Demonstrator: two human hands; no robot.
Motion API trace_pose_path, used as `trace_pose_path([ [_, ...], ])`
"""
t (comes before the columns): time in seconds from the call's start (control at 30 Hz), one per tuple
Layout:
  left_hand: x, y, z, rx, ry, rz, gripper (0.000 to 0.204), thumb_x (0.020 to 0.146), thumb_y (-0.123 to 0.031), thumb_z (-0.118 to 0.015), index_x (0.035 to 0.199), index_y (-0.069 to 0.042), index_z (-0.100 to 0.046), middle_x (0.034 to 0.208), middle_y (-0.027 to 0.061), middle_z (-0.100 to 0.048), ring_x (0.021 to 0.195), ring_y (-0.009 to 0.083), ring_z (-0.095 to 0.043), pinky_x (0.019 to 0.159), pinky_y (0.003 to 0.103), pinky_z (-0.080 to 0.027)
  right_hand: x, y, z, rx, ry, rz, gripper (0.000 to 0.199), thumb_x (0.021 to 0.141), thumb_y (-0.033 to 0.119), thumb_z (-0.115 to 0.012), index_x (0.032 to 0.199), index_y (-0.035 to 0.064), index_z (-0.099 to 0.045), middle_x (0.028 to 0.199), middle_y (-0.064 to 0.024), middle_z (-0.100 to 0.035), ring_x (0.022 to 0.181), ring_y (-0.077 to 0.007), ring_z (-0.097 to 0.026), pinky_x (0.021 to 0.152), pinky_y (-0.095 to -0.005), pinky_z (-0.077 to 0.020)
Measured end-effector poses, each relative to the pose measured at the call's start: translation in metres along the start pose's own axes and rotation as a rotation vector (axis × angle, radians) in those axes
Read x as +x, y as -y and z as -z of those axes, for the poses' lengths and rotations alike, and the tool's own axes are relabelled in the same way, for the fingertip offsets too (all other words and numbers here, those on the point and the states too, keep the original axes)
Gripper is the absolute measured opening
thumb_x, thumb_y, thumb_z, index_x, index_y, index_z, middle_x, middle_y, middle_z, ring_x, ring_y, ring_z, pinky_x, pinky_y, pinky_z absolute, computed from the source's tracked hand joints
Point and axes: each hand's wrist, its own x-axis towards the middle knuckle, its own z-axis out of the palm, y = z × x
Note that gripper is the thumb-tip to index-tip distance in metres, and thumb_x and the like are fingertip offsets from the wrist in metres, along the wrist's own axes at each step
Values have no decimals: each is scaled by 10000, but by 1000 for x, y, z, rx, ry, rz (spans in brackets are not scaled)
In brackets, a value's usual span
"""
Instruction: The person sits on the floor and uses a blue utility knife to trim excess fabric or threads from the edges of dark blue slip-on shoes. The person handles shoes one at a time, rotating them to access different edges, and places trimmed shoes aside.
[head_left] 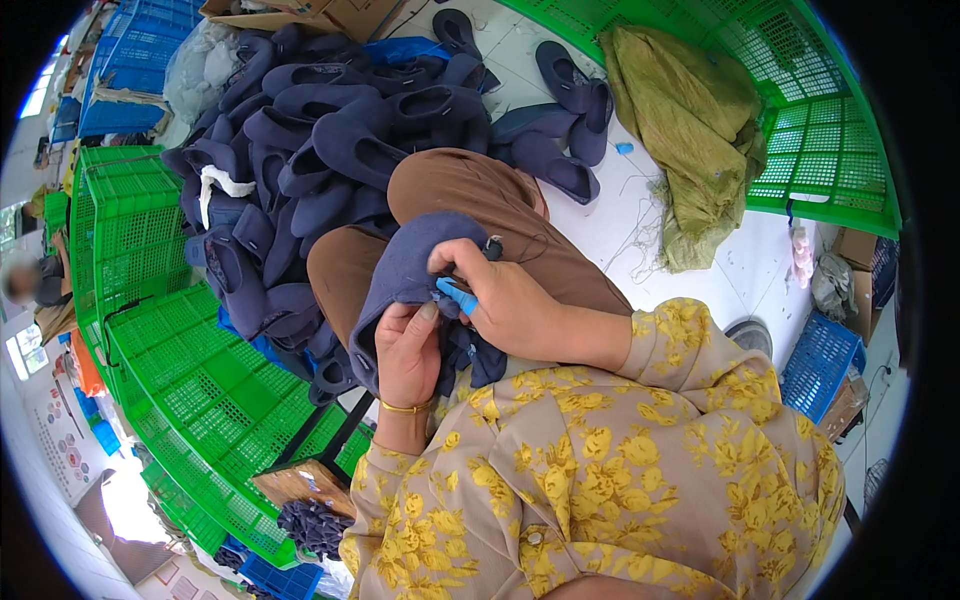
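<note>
A navy-blue fabric slipper (415,255) lies across my lap, its sole side bowed toward the knees. My left hand (408,352) is closed on its near edge, thumb on top. In my right hand (515,305) a small bright-blue tool (457,296) is pinched, its tip against the slipper's edge beside my left thumb. What kind of tool it is, I cannot make out. Dark blue fabric (475,355) bunches below my fingers, partly hidden by the right hand.
A large heap of navy slippers (300,130) fills the floor at the upper left. Green perforated crates (190,350) stand along the left, and another green crate (820,150) at the upper right. An olive sack (685,130) and a blue crate (820,365) are on the right.
</note>
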Motion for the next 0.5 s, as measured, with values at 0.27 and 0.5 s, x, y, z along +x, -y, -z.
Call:
trace_pose_path([
  [0.27, -2, 2, -6, 73, -36, -32, 234, 932, -37, -587, 1160, 17, -584, 1131, 80, -638, 978, 146, -587, 897, 292, -450, 23, 20, 21, -361, 207, 37, 155, 888, 75, -558, 1041, 82, -583, 917, -152, -646, 809, -374, -631, 663, -404, -501],
  [0.5, -3, 4, -5, 103, -18, -26, 191, 913, -23, -609, 1091, 43, -629, 1082, 72, -666, 959, 132, -609, 895, 272, -463, 40, 32, 9, 22, -241, 276, 116, 840, 34, -575, 954, 55, -584, 905, -96, -587, 736, -315, -601, 677, -377, -483],
])
